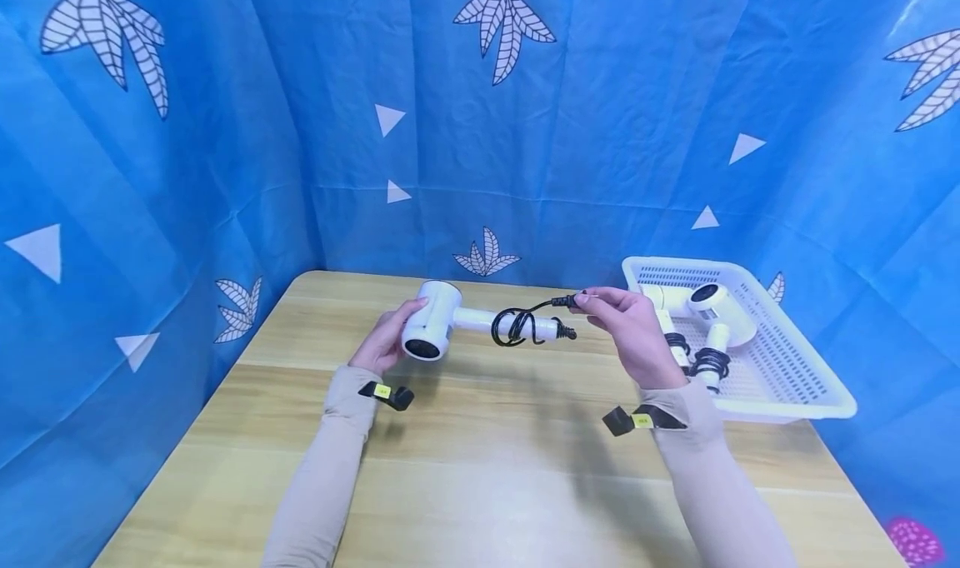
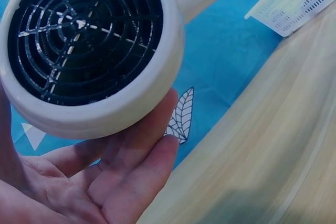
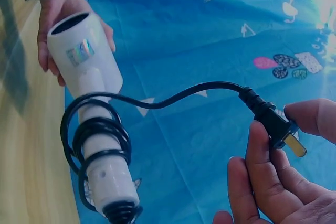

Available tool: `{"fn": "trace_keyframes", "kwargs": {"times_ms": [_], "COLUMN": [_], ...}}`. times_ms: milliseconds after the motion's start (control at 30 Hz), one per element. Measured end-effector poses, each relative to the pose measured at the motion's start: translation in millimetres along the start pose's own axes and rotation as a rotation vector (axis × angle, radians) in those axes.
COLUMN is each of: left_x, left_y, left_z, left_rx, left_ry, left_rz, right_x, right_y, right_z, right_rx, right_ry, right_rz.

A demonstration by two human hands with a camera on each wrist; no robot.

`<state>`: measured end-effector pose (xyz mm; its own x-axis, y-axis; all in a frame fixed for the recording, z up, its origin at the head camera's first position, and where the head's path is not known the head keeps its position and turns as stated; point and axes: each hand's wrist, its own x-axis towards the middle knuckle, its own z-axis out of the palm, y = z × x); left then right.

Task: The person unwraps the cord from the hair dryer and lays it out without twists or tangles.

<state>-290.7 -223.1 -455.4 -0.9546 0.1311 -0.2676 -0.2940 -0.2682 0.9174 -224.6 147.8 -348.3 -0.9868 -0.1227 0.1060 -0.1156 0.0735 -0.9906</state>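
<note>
A white hair dryer [image 1: 438, 322] is held above the table, its handle pointing right. My left hand [image 1: 384, 341] grips its head from the left side; in the left wrist view the fingers [image 2: 142, 166] curl under the round body beside the black grille [image 2: 84, 35]. The black cord [image 3: 102, 135] loops loosely several times around the handle. Its free end runs to a two-pin plug [image 3: 273, 124], which my right hand [image 1: 633, 331] pinches between thumb and fingers, to the right of the handle's end.
A white perforated basket [image 1: 813, 376] stands on the table's right side. Inside lie more white hair dryers [image 1: 720, 314] with black cords wound on their handles. The wooden table [image 1: 480, 468] ends at a blue patterned curtain [image 1: 600, 135] behind and at the sides.
</note>
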Motion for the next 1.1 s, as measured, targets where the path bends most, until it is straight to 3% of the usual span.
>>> {"fn": "trace_keyframes", "kwargs": {"times_ms": [433,533,733,1100], "left_x": [-3.9,-3.1,-2.7,-2.4], "left_y": [-5.3,-4.0,-2.4,-1.7], "left_z": [2.2,2.3,-1.3,0.3], "left_rx": [0.039,0.024,-0.009,0.0], "left_ry": [0.029,0.027,0.041,0.023], "left_rz": [0.003,0.013,0.015,0.018], "right_x": [-23.8,-24.1,-24.5,-27.9], "right_y": [20.4,26.2,38.9,68.4], "right_z": [4.3,4.1,4.0,-2.5], "right_rx": [-0.012,0.001,-0.081,-0.116], "right_ry": [-0.008,-0.029,-0.092,-0.122], "right_rz": [0.037,0.033,0.03,0.105]}}
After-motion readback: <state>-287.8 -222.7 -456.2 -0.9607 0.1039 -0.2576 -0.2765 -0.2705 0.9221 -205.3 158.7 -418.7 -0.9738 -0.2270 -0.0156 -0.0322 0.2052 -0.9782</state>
